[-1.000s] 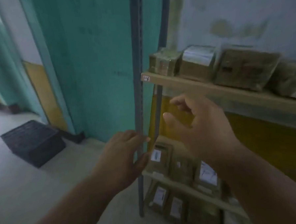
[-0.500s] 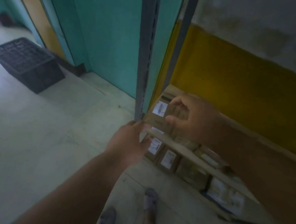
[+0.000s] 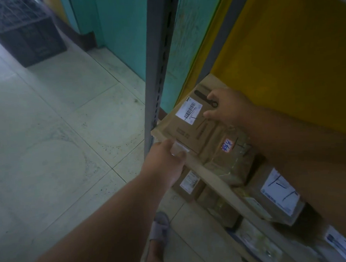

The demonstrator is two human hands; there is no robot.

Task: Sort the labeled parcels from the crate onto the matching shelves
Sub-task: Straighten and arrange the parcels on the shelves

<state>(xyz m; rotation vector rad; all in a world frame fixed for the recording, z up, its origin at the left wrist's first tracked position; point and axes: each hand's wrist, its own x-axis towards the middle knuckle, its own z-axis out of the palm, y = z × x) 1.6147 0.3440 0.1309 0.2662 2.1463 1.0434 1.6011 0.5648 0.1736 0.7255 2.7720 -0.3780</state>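
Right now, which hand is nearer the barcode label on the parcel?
Right. The right hand rests on the parcel just beside the barcode label; the left hand is lower, at the shelf edge.
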